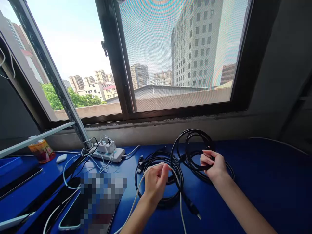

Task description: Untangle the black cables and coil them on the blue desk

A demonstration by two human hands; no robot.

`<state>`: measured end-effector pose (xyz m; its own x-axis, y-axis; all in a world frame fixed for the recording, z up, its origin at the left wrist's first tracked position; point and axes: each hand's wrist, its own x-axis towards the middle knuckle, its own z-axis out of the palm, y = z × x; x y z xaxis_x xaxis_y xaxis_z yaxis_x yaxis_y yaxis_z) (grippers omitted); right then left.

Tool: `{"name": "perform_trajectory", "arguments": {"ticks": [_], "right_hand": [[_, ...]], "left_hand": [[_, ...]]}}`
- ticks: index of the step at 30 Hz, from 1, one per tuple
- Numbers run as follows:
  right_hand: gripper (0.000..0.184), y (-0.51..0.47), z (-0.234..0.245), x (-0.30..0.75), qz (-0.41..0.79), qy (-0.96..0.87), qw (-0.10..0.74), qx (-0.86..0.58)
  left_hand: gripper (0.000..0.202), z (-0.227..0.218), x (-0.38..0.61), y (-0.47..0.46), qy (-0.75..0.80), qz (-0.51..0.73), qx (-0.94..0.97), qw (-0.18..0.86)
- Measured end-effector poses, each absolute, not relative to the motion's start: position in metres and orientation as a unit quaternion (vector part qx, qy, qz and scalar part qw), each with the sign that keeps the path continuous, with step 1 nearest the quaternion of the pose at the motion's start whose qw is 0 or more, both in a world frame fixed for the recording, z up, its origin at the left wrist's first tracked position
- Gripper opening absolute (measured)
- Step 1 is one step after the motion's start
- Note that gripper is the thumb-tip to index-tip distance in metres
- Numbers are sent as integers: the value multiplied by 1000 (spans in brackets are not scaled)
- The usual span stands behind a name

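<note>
My left hand (156, 182) is closed in a pinch on a white cable (180, 208) that loops over a flat coil of black cable (146, 165) lying on the blue table (255, 188). My right hand (212, 164) is closed around a second black cable coil (192, 143), part of which stands up off the table towards the window. A black plug end (193, 209) lies near the front, between my forearms.
A white power strip (109, 152) with chargers and white wires sits at the back left under the window. A phone (73, 214) lies at the front left beside a blurred flat item. An orange packet (41, 150) and a small white object (61, 158) sit far left.
</note>
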<state>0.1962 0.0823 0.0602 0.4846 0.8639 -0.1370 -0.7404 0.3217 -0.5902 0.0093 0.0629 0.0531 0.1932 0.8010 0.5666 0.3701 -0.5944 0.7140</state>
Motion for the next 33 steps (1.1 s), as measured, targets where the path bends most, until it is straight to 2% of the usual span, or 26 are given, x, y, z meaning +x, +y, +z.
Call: {"name": "perform_trajectory", "arguments": {"ticks": [4,8,10,14,19,21,23,26,27,29,33], "right_hand": [[34,78,72,197,501,-57,791,-347],[35,76,79,194,483,-57,791,-371],[34,75,80,188,469,-64,794,-381],[28,73,79,177,438,-79,804,-393],[25,74,76,179,428,-66,802,-412],[23,76,75,182,422,-57,803,-418],[24,77,74,183,417,-54,804,-420],[22,75,75,180,412,-65,808,-416],[22,74,75,179,409,-74,810,-413],[23,71,78,176,401,-100,815,-406],[24,70,84,168,400,-165,811,-395]], "left_hand": [[67,69,4,69,496,486,592,409],[70,74,2,72,461,387,597,531],[66,68,5,73,451,362,611,541],[67,53,12,75,492,341,629,496],[77,62,11,71,469,193,650,566],[76,72,9,59,465,170,658,568],[68,79,5,40,467,233,686,508],[59,86,-3,7,473,402,720,309],[57,87,-6,-2,478,437,709,280],[57,88,-11,-16,483,474,664,319],[65,79,-18,-26,487,451,558,499]]}}
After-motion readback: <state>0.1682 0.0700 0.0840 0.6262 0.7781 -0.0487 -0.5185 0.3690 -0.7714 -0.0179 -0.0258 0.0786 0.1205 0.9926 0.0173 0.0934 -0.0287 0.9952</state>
